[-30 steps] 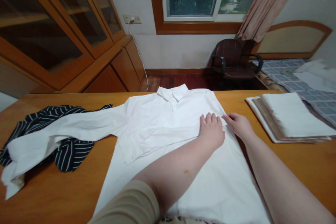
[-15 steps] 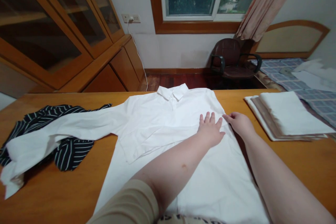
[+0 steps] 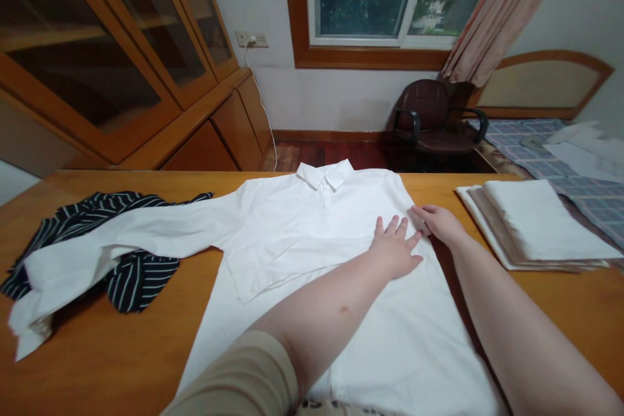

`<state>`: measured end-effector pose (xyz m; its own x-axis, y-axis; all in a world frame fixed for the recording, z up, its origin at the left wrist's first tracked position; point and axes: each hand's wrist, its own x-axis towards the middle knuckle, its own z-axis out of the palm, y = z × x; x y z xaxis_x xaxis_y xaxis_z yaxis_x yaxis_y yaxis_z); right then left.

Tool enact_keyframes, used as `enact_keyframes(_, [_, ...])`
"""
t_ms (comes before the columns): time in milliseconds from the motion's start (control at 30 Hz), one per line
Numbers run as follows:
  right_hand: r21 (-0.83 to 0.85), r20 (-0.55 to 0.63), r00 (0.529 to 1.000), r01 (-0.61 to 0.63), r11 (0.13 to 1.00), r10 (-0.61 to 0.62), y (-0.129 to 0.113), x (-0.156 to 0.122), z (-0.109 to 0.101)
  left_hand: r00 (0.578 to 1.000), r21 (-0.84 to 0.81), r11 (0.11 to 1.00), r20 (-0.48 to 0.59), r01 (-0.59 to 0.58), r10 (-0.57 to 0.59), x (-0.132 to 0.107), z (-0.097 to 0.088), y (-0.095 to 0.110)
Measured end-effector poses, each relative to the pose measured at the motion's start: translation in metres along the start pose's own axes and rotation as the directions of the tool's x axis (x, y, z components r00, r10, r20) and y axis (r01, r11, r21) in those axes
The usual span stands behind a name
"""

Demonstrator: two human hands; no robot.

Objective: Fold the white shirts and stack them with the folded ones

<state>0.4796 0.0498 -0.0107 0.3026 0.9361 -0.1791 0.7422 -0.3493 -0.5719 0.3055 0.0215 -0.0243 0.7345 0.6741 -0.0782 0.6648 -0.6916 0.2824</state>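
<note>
A white collared shirt [image 3: 312, 221] lies spread on the wooden table [image 3: 146, 344], collar toward the window. Its right sleeve is folded across the chest; its left sleeve [image 3: 121, 240] stretches out to the left over a dark striped garment [image 3: 121, 273]. My left hand [image 3: 394, 248] lies flat on the shirt with fingers spread, pressing the folded part near the right edge. My right hand [image 3: 439, 222] rests just beside it at the shirt's right edge, fingers curled on the fabric fold.
A stack of folded white and beige cloths [image 3: 536, 224] sits at the table's right. Behind the table stand a wooden glass-door cabinet [image 3: 121, 65], a brown armchair [image 3: 431, 120] under the window, and a bed with checked cover [image 3: 585, 162].
My left hand's fingers have spread apart on the shirt. Both hands stay almost in place at the shirt's right side; the camera shifted slightly.
</note>
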Motion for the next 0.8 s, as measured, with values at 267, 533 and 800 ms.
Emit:
enact_keyframes(267, [0.445, 0.138, 0.99, -0.087, 0.891, 0.027, -0.008, 0.04, -0.002, 1.0, -0.018, 1.0, -0.005, -0.012, 0.012, -0.002, -0.004, 0.001])
enact_keyframes(533, [0.308, 0.1, 0.991, -0.12, 0.944, 0.093, -0.016, 0.044, 0.0, 1.0, -0.006, 1.0, 0.0, -0.008, 0.008, -0.005, -0.009, 0.004])
enact_keyframes(800, [-0.307, -0.221, 0.973, -0.007, 0.952, -0.064, -0.03, 0.047, 0.022, 0.994, 0.034, 0.997, -0.092, -0.064, 0.066, -0.005, -0.005, 0.007])
